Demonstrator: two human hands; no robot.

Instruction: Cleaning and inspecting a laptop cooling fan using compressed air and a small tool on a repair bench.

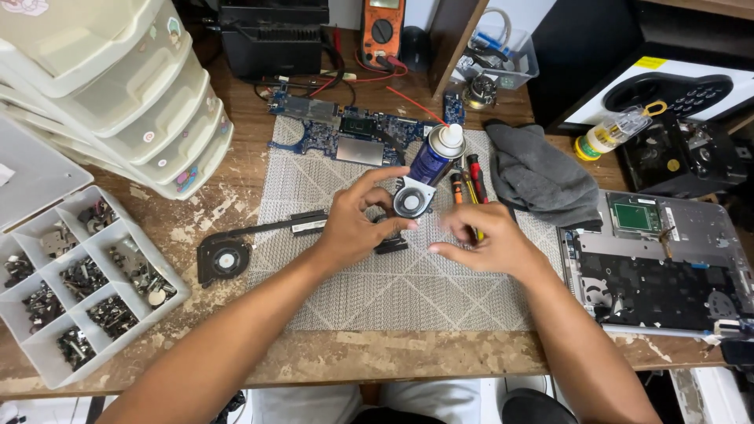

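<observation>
My left hand (353, 228) grips a small round laptop fan in a silver casing (411, 201), index finger over its top and thumb under it, just above a grey woven mat (393, 290). A black bracket piece (391, 246) lies on the mat under that hand. To the right, my right hand (483, 242) hovers close to the fan. Its fingers are curled, apart and blurred, with nothing seen in them. A second black fan (224, 259) with a long heat pipe (283, 226) lies at the mat's left edge.
Behind the fan stand a blue spray can (434, 157), screwdrivers (465, 184) and a grey cloth (542, 177). A blue motherboard (353, 129) lies farther back. An opened laptop chassis (660, 267) lies right. A compartment tray of screws (118, 330) and stacked plastic drawers (118, 86) are left.
</observation>
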